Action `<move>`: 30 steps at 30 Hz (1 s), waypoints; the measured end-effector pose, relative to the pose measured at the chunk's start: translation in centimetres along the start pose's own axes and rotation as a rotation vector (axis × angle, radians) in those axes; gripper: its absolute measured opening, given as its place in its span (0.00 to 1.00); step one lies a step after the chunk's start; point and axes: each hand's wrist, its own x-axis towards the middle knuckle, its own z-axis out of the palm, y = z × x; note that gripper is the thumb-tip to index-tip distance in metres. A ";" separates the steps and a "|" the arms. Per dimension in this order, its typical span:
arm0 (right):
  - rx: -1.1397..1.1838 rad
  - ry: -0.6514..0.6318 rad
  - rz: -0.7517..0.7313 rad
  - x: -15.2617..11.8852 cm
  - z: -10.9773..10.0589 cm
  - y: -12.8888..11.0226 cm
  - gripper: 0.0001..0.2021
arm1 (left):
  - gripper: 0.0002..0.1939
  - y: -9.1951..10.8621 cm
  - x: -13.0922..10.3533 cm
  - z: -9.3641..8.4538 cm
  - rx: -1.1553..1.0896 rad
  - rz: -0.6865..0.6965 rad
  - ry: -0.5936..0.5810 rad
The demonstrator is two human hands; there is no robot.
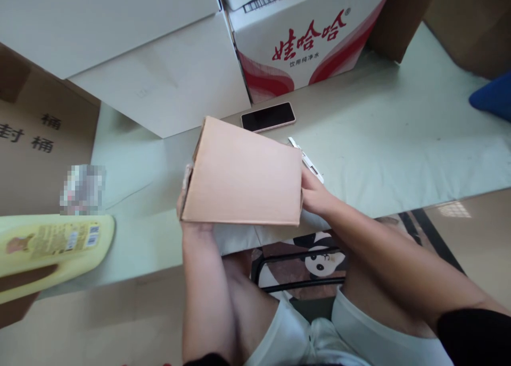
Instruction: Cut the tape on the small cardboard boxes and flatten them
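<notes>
A plain brown cardboard box is held up between my two hands, over the near edge of the covered table. My left hand grips its left end; most of those fingers are hidden behind the box. At the right end, my right hand presses against the side, its fingertips out of sight. Just beyond my right hand lies a white utility knife, partly covered by the box and hand. A phone with a dark screen rests flat behind the box.
Large white cartons and a white water carton with red lettering stand along the back. On the left are a brown carton and a yellow bottle lying down. Something blue juts in at the right edge.
</notes>
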 end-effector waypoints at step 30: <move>-0.422 0.412 -0.056 -0.1 1.2 1.4 0.26 | 0.38 -5.1 -1.7 0.4 0.246 0.245 -0.118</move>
